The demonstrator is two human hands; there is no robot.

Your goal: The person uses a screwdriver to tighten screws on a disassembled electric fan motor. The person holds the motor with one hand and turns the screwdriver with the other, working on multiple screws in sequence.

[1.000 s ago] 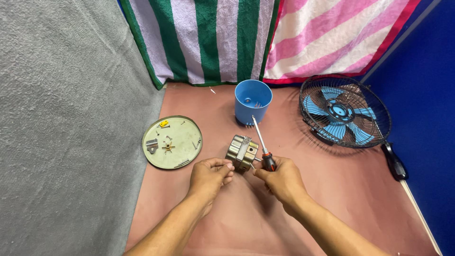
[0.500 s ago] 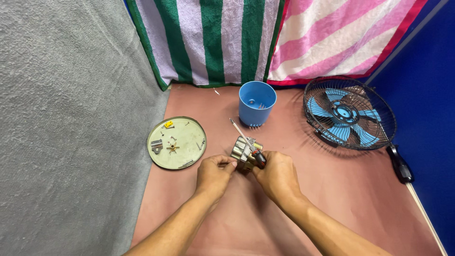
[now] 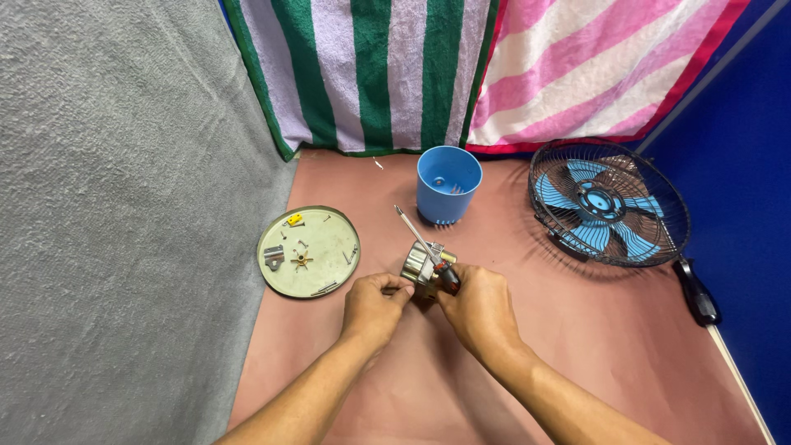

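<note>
Two bare hands meet over one small metal motor [image 3: 424, 265] on the pinkish mat: the left hand [image 3: 375, 303] pinches its edge, the right hand [image 3: 476, 306] grips it along with one screwdriver [image 3: 422, 244]. Nearby sit one round metal plate [image 3: 306, 251] of small parts, one blue plastic cup [image 3: 447, 185] and one caged fan [image 3: 608, 203].

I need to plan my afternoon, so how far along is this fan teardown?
Done: the blue housing cup is off and stands apart, small screws and parts lie on the round metal plate, and the caged fan blade sits aside. In hand: the left hand and right hand hold the metal motor with a screwdriver. Left: the motor looks still assembled.
</note>
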